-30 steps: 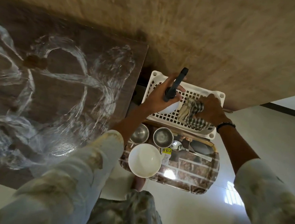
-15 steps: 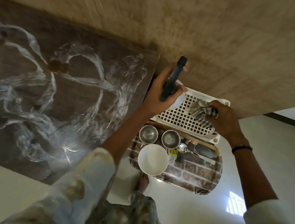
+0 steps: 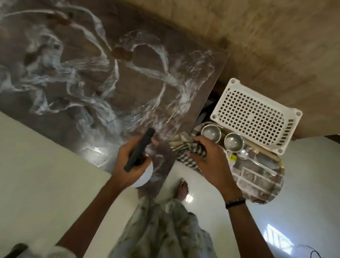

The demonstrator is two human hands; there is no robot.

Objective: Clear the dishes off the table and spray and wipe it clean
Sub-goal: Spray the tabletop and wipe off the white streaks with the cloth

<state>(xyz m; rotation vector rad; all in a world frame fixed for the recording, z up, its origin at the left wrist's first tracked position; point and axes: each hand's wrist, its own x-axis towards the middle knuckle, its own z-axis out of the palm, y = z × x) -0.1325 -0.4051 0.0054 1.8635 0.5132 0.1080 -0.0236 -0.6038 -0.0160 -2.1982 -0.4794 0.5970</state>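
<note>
Nearest the camera: person's bare foot [image 3: 181, 188] on the glossy floor, standing at the table corner, presumably so both hands reach the top w/o leaning.

Left hand [image 3: 129, 162]: fingers curled round the spray bottle [image 3: 140, 157], dark head pointing up and away over the tabletop, white body tucked under the palm. Held nozzle-forward, judged ready to spray; whether a finger is on the trigger, cannot tell.

Right hand [image 3: 207, 162]: fingers and thumb bunched round the checked cloth [image 3: 185, 150], which sits at the table's right edge, partly overhanging. Kept in hand, likely so wiping can follow spraying w/o a pick-up.

Table [image 3: 45, 102]: dark top w/ pale swirl pattern; no dishes seen on the visible part. Clearing appears done; spray/wipe stage judged just starting.

Beyond right hand: patterned tray [image 3: 260, 182] off the table, to its right, carrying two steel bowls [image 3: 211, 132] and a spoon [image 3: 244, 155], apparently parked there to free the top. Behind it, white slotted basket [image 3: 253, 117], nothing seen in it. Farthest: tan wall.
</note>
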